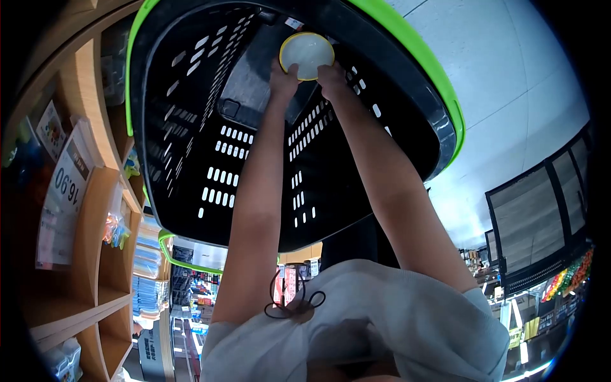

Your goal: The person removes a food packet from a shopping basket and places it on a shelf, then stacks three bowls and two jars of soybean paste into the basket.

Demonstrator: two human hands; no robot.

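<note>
A round white bowl with a yellow rim (308, 57) is held between both hands, deep inside a large black plastic shopping basket (254, 181). My left hand (283, 81) grips the bowl's near left edge, its thumb lying over the rim. On the near right edge, my right hand (330, 77) holds it the same way, thumb over the rim. Both forearms reach down through the basket's opening, and the fingers under the bowl are hidden. Slots pierce the basket's walls, and a bright green edge (428, 48) runs around its top.
Wooden shelving (89, 219) with compartments stands close on the left, carrying a price sign (63, 194) and bagged goods. Pale floor (503, 83) stretches away on the right. A dark panelled frame (531, 204) stands further right, near hanging colourful goods (568, 277).
</note>
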